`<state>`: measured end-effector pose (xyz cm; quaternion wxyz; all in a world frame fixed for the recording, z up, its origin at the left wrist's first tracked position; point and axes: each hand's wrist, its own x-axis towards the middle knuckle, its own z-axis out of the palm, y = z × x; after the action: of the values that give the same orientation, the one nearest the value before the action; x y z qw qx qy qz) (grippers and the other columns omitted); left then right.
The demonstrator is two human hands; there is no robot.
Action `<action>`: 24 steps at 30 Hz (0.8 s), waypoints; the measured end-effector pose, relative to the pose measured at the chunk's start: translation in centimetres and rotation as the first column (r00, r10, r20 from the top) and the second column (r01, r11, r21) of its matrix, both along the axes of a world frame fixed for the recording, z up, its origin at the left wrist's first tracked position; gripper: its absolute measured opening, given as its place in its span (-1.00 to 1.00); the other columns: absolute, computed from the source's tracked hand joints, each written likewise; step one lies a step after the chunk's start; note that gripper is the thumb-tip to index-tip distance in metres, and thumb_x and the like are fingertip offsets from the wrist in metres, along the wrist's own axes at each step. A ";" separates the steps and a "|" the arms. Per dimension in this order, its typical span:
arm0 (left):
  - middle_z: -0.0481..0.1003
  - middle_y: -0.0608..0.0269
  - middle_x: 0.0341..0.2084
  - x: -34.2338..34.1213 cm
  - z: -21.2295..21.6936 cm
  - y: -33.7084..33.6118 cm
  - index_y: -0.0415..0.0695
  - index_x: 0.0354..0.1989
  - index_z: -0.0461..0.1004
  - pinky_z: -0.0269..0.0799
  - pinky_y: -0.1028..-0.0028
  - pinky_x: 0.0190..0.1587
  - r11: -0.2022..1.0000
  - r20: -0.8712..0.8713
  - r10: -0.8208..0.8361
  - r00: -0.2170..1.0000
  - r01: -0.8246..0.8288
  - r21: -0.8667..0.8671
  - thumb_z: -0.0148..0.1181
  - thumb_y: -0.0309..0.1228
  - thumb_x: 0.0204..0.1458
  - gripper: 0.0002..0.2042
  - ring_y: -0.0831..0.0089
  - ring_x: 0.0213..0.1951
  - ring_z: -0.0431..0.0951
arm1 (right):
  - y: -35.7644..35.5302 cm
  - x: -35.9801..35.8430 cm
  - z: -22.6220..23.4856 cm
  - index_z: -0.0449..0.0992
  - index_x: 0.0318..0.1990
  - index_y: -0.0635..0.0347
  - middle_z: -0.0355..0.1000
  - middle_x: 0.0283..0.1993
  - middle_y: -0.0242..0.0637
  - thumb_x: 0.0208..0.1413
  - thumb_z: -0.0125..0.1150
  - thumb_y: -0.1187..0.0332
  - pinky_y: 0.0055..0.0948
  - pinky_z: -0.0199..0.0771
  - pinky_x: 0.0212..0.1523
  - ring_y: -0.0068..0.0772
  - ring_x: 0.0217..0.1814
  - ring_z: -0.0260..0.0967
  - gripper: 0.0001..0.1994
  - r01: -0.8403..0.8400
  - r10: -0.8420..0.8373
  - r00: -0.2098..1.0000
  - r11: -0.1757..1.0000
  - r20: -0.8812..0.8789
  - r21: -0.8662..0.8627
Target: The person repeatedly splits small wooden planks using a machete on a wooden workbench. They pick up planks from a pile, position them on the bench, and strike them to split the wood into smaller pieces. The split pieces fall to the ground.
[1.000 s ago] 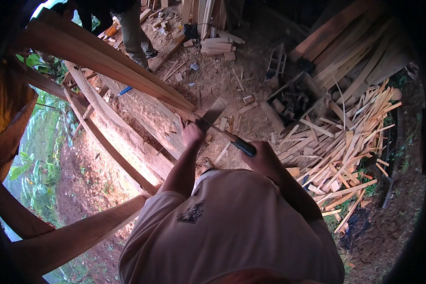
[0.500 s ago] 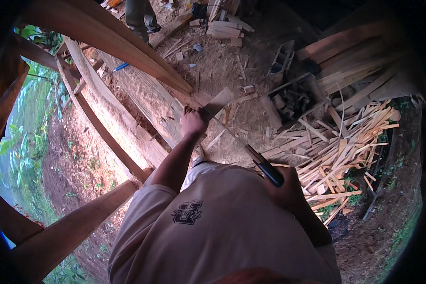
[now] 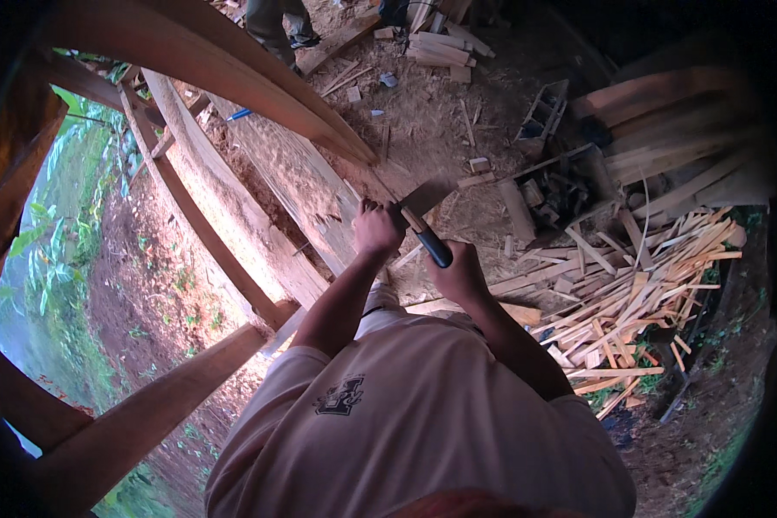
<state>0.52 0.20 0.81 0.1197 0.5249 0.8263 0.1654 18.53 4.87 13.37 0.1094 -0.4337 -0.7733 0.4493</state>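
Near the middle of the view, my left hand (image 3: 378, 228) is closed at the near end of a flat grey piece (image 3: 432, 195). That piece points away to the right; its far end is blurred, and I cannot tell its kind. My right hand (image 3: 459, 274) is wrapped round a black-handled tool (image 3: 433, 247) with a tan wooden section in front of the grip. The tool's front end comes right up beside my left hand, and the rest of its slim shaft is hidden there.
Long planks and beams (image 3: 233, 73) slope in from the upper left. On the right lies a heap of thin wood offcuts (image 3: 639, 302). A wooden box (image 3: 514, 211) of dark scraps stands beyond it. Another person's legs (image 3: 272, 26) show at the top.
My right hand has pushed the tool forward and to the left, up to my left hand. Its slim shaft, seen before, is now mostly hidden. The flat piece looks darker and blurred.
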 end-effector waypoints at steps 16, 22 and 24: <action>0.65 -0.11 -0.29 -0.3 -1.1 0.5 -0.16 -0.22 0.67 0.32 0.20 0.31 0.985 0.037 0.099 0.994 -0.093 -0.142 0.07 -0.30 0.08 -0.72 0.02 -0.04 0.61 | -3.5 11.0 13.3 0.53 -0.42 0.38 0.45 -0.56 0.02 0.05 0.35 0.33 -0.17 0.42 -0.40 -0.09 -0.50 0.53 -0.77 0.049 -0.044 0.990 0.998 0.131 -0.039; 0.65 -0.10 -0.31 -0.2 -1.3 0.2 -0.17 -0.27 0.65 0.33 0.15 0.28 0.996 0.046 0.074 0.996 -0.072 -0.048 0.13 -0.32 0.03 -0.76 0.00 -0.03 0.59 | -5.3 14.2 18.8 0.55 -0.41 0.35 0.47 -0.55 0.02 0.04 0.36 0.33 -0.18 0.43 -0.40 -0.08 -0.48 0.55 -0.78 0.083 -0.057 0.971 0.991 0.232 -0.101; 0.65 -0.09 -0.33 -0.3 -0.8 0.0 -0.17 -0.27 0.65 0.32 0.14 0.28 0.998 0.038 0.046 0.998 -0.044 -0.040 0.14 -0.32 0.02 -0.76 0.01 -0.04 0.60 | -5.1 13.8 18.8 0.54 -0.42 0.35 0.47 -0.54 0.04 0.03 0.35 0.33 -0.17 0.43 -0.40 -0.04 -0.47 0.55 -0.78 0.065 -0.037 0.968 0.992 0.249 -0.104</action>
<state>0.19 0.21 -0.03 0.1422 0.5004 0.8385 0.1623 32.38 -0.24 32.19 -0.0002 -0.5113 -0.7433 0.4313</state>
